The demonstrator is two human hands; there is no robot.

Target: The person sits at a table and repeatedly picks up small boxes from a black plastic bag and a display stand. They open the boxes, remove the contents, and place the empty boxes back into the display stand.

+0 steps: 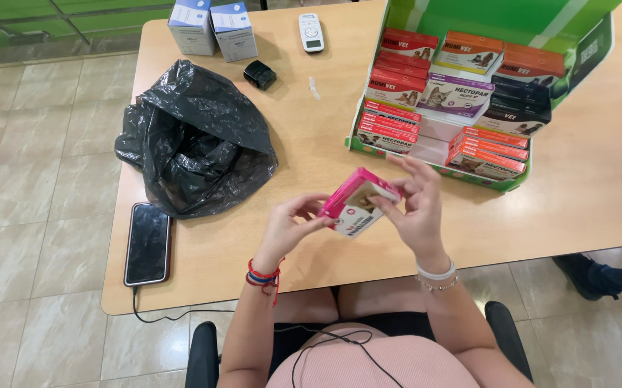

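A seated person holds a small pink box [358, 202] in both hands above the near edge of a wooden table [598, 187], just in front of a green display tray [512, 183] stocked with flat packets. The left hand [286, 226] pinches the box's pink end between thumb and fingertips; the right hand [415, 205] steadies the white end, thumb and lower fingers pressed on it, upper fingers spread and lifted clear.

Judged from the grip, the step is handling or turning the box for the tray. It goes best with the left pinch kept firm on the edge, the right fingers working only the free end, and the box held level and close to the tray so that it cannot slip onto the table.

Counted from the tray: one pink box in the hands; three rows of red, orange, purple and dark packets inside, some stacked, their number too crowded to tell. Left of the tray lie one black bag [196, 140], one phone [147, 243] on a cable at the table's edge, one small black object [259, 74], one white remote [311, 32] and two white-and-blue cartons [214, 29] at the far edge. One small clear scrap [314, 88] lies between remote and tray.
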